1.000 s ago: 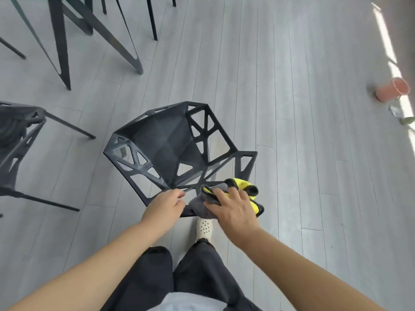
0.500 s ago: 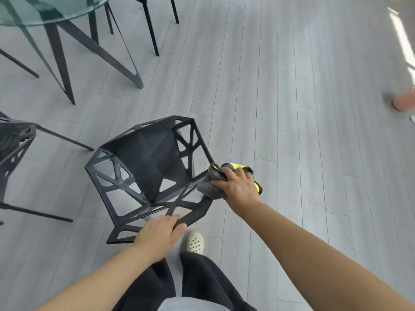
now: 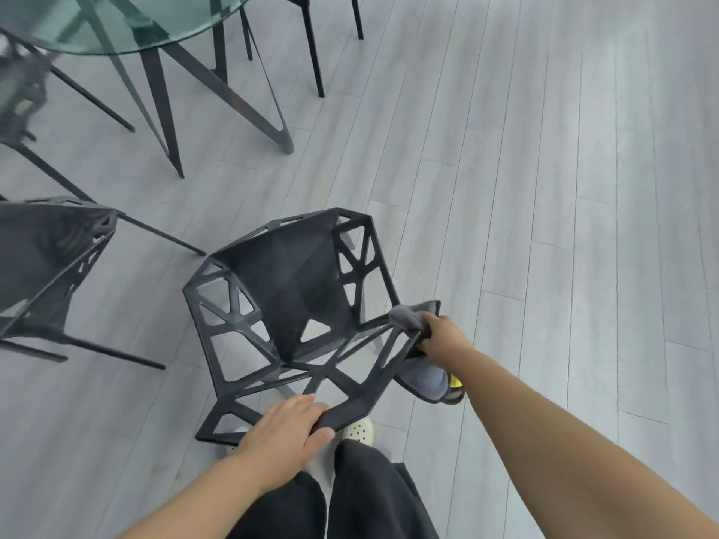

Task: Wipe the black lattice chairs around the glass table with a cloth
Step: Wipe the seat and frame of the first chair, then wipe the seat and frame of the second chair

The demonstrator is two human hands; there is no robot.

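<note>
As I looked down through the head camera, the black lattice chair (image 3: 295,297) stood on the grey plank floor (image 3: 544,188) right in front of my feet, its backrest toward me and its seat facing the glass counter (image 3: 116,48). My hands were well apart and both were busy. The left hand (image 3: 284,429) gripped the top bar of the backrest, fingers over it and thumb beneath. The right hand (image 3: 443,336) clamped the grey cloth (image 3: 424,379) around the right upper corner of the frame, where the side lattice meets the back. The loose end of the cloth hung below that hand, a sliver of yellow showing at its bottom edge. A pale shoe (image 3: 358,429) peeked out just under the backrest.

I judged the work to be partway through this one chair, with the cloth on its right edge. Nothing on the dark plastic told me which bars had already been wiped. A second lattice chair (image 3: 46,258) sat to the left, near the counter, and the legs of a third chair (image 3: 311,33) showed beyond the glass. No hand or cloth was near either, so I counted both as probably left to do.
</note>
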